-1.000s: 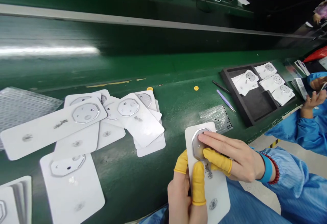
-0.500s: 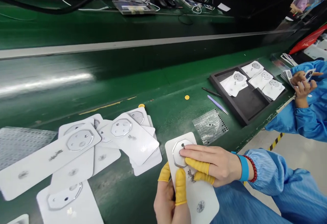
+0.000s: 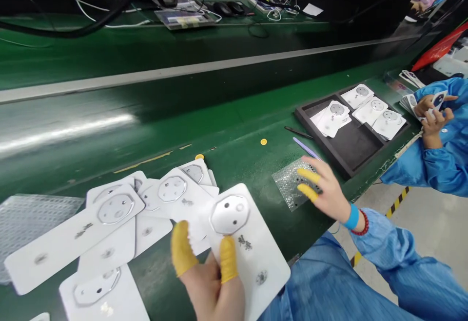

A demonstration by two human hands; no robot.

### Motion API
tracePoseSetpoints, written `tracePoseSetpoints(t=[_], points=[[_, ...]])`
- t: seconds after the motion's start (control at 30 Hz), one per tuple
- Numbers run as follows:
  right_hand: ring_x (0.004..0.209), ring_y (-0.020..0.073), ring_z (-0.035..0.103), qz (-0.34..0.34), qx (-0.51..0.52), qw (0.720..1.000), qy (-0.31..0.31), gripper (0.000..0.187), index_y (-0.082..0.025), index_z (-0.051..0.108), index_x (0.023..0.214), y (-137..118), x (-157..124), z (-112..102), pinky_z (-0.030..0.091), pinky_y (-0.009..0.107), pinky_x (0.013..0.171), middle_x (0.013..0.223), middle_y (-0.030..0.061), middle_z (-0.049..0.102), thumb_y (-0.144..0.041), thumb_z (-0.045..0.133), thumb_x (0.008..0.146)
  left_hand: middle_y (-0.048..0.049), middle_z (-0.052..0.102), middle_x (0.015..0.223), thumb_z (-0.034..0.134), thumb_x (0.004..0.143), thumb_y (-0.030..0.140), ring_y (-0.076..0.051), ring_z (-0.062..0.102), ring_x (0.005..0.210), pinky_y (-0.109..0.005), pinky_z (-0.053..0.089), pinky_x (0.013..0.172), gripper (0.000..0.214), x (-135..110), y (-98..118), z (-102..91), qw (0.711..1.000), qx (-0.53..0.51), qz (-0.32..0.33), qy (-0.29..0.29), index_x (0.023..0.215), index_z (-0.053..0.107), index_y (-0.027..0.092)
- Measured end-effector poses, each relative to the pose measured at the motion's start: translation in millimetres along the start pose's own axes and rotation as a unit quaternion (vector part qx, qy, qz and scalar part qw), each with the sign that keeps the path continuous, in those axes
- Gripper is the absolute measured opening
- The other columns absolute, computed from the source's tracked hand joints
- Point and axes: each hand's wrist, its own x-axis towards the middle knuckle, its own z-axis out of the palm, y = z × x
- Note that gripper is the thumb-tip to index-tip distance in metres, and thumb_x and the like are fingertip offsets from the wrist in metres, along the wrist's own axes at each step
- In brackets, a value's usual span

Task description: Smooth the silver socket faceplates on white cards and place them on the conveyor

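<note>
My left hand [image 3: 214,284] is pinching the white panel [image 3: 258,255], covered thumb pressing on the front face just below the octagonal plate [image 3: 229,215]; the fingers behind are not showing. The other yellow-covered finger is standing out to the side, apart from the panel, blurred. Half a second ago it was lying along the panel's edge. The panel is hanging over the near edge of the desk [image 3: 241,157], now further left, close against the heap of white panels [image 3: 109,235] and overlapping it in view. Two dark dots are showing on the plate, where fingers were covering part of it.

My right hand [image 3: 327,191], then pressing on the plate, is now reaching over the clear sheet [image 3: 287,184] near the same edge. Its fingers are stretching out and spreading, holding nothing that I can see; whether a tip is touching the sheet, I cannot tell.

Beyond the sheet, the purple tweezers [image 3: 305,148] are lying beside the long side of the black tray [image 3: 326,150]. White panels are filling three of the tray's compartments, same as before. Past the tray's far right corner, a co-worker's hands [image 3: 435,118] are holding a card.
</note>
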Motion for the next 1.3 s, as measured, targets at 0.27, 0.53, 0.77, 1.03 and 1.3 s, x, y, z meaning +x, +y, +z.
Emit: tracePoseSetpoints(t=[0.27,0.53,0.77,1.03,1.3], points=[[0.123,0.0258,0.054,0.053,-0.057,0.997,0.004,0.018,-0.023,0.068,0.105,46.4,-7.4,0.6,0.044,0.051,0.102,0.125,0.0102,0.063,-0.030,0.059,0.091,-0.0122,0.074,0.104,0.064,0.072,0.049,-0.037,0.061,0.109,-0.049,0.042,0.099,0.045,49.1,-20.6,10.1,0.988,0.097,0.023,-0.115,0.099,0.073,0.014],[0.106,0.0213,0.060,-0.072,-0.002,0.997,-0.006,0.017,-0.021,0.066,0.106,2.4,20.4,-16.7,0.037,0.053,0.104,0.115,0.0099,0.067,-0.027,0.058,0.093,-0.0119,0.075,0.104,0.072,0.072,0.043,-0.031,0.066,0.102,-0.039,0.049,0.089,0.039,53.1,-15.0,64.8,0.958,-0.023,0.015,-0.285,0.097,0.075,0.014],[0.098,0.0175,0.063,-0.083,0.099,0.991,-0.036,0.017,-0.017,0.064,0.108,-12.8,26.2,-3.9,0.046,0.046,0.099,0.107,0.0097,0.066,-0.020,0.056,0.093,-0.0044,0.076,0.082,0.075,0.070,0.030,-0.022,0.066,0.086,-0.030,0.048,0.083,0.020,46.2,-17.9,64.7,0.961,-0.110,-0.024,-0.252,0.084,0.078,0.017],[0.087,0.0178,0.065,-0.168,0.019,0.985,-0.036,0.021,-0.012,0.065,0.096,-26.1,27.9,5.7,0.060,0.033,0.076,0.096,0.0113,0.069,-0.013,0.044,0.096,0.0018,0.062,0.057,0.072,0.059,0.029,-0.013,0.053,0.055,-0.025,0.042,0.055,0.016,38.0,-13.8,63.0,0.966,-0.164,-0.136,-0.148,0.061,0.065,0.015],[0.079,0.0158,0.069,-0.283,-0.070,0.956,-0.024,0.030,-0.012,0.065,0.090,-20.8,25.5,13.8,0.060,0.036,0.082,0.092,0.0091,0.073,-0.005,0.035,0.092,0.0028,0.057,0.056,0.067,0.052,0.027,-0.011,0.048,0.052,-0.024,0.038,0.051,0.016,39.7,-18.4,62.0,0.971,-0.135,-0.164,-0.114,0.060,0.060,0.014]])
